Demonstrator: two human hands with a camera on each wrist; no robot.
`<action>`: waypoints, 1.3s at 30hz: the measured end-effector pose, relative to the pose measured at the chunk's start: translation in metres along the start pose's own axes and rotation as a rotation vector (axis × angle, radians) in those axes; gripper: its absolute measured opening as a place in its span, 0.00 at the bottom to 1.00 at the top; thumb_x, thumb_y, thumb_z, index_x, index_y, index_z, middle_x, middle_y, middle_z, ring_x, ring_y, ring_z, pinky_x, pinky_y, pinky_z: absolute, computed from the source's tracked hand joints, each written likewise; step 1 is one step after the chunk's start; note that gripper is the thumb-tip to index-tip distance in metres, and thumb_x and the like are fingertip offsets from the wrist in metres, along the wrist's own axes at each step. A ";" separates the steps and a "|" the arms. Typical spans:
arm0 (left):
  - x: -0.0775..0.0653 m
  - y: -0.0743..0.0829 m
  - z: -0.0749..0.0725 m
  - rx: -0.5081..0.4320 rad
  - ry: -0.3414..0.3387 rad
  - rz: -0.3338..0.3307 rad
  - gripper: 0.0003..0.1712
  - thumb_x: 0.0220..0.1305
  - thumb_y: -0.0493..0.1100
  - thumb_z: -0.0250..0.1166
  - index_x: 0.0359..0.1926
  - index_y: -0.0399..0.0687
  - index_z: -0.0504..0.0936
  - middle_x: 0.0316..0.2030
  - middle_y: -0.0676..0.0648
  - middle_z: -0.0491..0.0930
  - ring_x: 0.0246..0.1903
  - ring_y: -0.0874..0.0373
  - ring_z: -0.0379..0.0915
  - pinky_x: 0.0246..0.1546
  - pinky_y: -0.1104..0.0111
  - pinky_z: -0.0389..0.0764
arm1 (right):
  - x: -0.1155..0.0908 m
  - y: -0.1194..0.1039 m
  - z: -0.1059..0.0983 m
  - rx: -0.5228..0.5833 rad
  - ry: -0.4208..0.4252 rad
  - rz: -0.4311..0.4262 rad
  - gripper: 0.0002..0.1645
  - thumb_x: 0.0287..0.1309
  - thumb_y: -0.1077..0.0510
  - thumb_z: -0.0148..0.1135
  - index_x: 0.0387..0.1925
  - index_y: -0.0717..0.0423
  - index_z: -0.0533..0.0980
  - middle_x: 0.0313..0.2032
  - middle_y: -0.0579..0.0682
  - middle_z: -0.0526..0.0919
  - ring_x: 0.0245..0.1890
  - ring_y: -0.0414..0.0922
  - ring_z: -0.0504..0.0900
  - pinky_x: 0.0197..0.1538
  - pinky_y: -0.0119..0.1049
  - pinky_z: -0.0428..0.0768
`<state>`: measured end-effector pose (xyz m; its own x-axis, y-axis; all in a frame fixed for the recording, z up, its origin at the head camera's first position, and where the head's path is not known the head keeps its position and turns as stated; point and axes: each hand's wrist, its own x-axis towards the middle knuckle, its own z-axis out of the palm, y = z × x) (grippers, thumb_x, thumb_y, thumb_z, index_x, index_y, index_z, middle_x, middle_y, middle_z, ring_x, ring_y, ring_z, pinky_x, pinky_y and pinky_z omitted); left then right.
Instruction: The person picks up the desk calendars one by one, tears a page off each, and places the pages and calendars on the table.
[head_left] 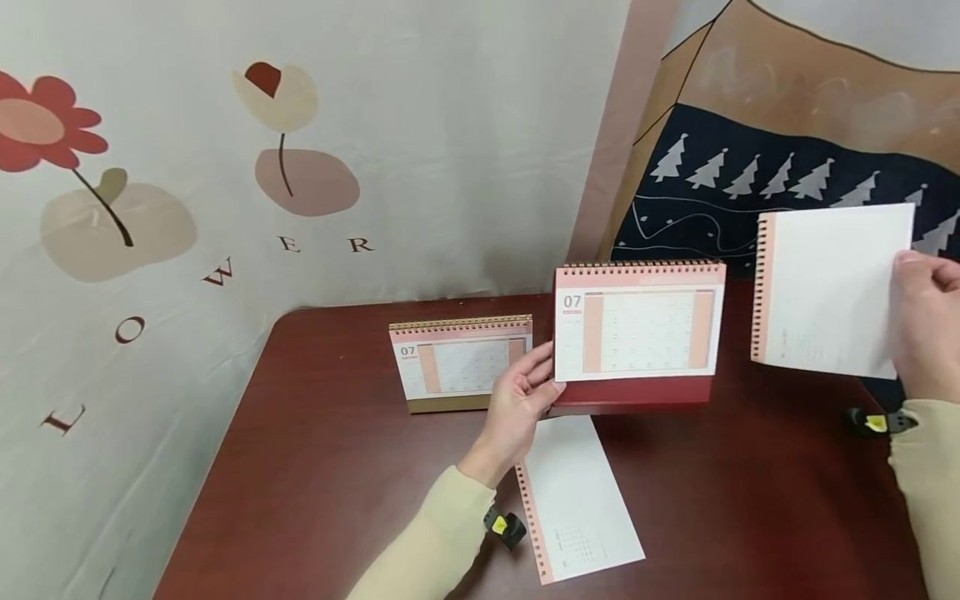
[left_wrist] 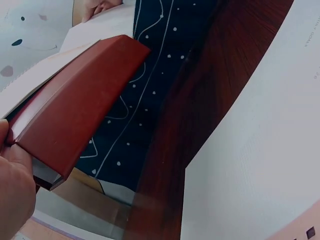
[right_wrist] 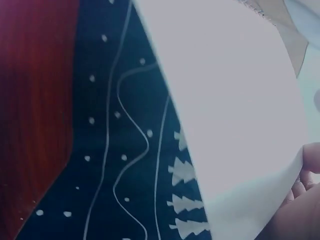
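Observation:
My left hand grips the lower left corner of a red-based desk calendar, raised over the table with its 07 page toward me. The left wrist view shows the calendar's red base from below, thumb and fingers at its end. Off to the right, my right hand pinches the edge of a loose calendar page, mostly white with a pink punched strip down its left side. In the right wrist view this page bends slightly near the fingers.
A second desk calendar with a gold base stands at the back of the dark red table. Another loose page lies flat below my left hand. Behind the table hang a flower-printed cloth and a dark tree-patterned cloth.

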<state>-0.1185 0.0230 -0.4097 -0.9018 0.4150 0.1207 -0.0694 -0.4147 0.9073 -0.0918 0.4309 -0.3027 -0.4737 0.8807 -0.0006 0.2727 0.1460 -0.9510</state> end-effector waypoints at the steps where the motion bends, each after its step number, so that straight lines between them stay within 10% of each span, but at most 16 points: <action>1: 0.001 0.000 -0.001 -0.007 0.005 0.006 0.34 0.66 0.19 0.53 0.73 0.26 0.64 0.67 0.28 0.72 0.60 0.48 0.77 0.59 0.66 0.78 | -0.006 0.000 0.000 -0.030 -0.011 0.027 0.08 0.76 0.41 0.53 0.45 0.26 0.78 0.54 0.31 0.78 0.40 0.27 0.69 0.58 0.31 0.77; 4: 0.004 0.000 -0.001 -0.030 0.018 0.017 0.34 0.67 0.20 0.53 0.74 0.28 0.63 0.67 0.30 0.72 0.59 0.51 0.78 0.59 0.66 0.79 | -0.016 0.007 0.000 -0.097 -0.055 0.030 0.12 0.75 0.38 0.53 0.53 0.25 0.78 0.61 0.32 0.76 0.43 0.27 0.69 0.68 0.37 0.69; 14: 0.009 -0.001 0.002 -0.086 0.035 0.037 0.34 0.68 0.19 0.52 0.75 0.30 0.63 0.67 0.31 0.72 0.56 0.57 0.79 0.54 0.69 0.81 | -0.049 0.031 -0.010 -0.213 -0.114 -0.158 0.08 0.74 0.47 0.55 0.41 0.36 0.81 0.38 0.28 0.75 0.34 0.32 0.71 0.30 0.18 0.68; 21: 0.008 0.000 0.002 -0.086 0.070 0.018 0.34 0.70 0.21 0.54 0.76 0.31 0.62 0.68 0.33 0.72 0.54 0.60 0.80 0.46 0.74 0.81 | -0.066 0.044 -0.020 -0.332 -0.158 -0.253 0.21 0.73 0.46 0.54 0.51 0.56 0.83 0.37 0.28 0.77 0.29 0.29 0.72 0.26 0.21 0.70; 28: 0.010 0.000 0.000 -0.086 0.061 0.029 0.34 0.71 0.21 0.53 0.76 0.32 0.61 0.69 0.34 0.72 0.58 0.57 0.78 0.51 0.72 0.81 | -0.081 0.059 -0.025 -0.432 -0.231 -0.326 0.29 0.74 0.46 0.54 0.56 0.68 0.80 0.43 0.55 0.84 0.26 0.30 0.70 0.24 0.25 0.70; 35: 0.014 0.002 -0.002 -0.082 0.050 0.044 0.34 0.71 0.22 0.54 0.76 0.32 0.62 0.69 0.34 0.72 0.60 0.56 0.77 0.53 0.71 0.80 | -0.096 0.069 -0.032 -0.487 -0.359 -0.382 0.27 0.74 0.48 0.56 0.52 0.70 0.81 0.28 0.38 0.81 0.25 0.31 0.69 0.24 0.28 0.69; 39: 0.014 0.003 -0.002 -0.077 0.061 0.036 0.34 0.72 0.22 0.54 0.76 0.33 0.61 0.70 0.35 0.71 0.60 0.58 0.77 0.51 0.72 0.80 | -0.104 0.072 -0.036 -0.517 -0.396 -0.378 0.27 0.75 0.47 0.55 0.53 0.69 0.81 0.23 0.45 0.78 0.24 0.40 0.67 0.24 0.34 0.65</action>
<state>-0.1322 0.0259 -0.4066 -0.9285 0.3496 0.1254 -0.0672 -0.4902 0.8690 0.0068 0.3662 -0.3601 -0.8520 0.5152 0.0930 0.3441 0.6849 -0.6422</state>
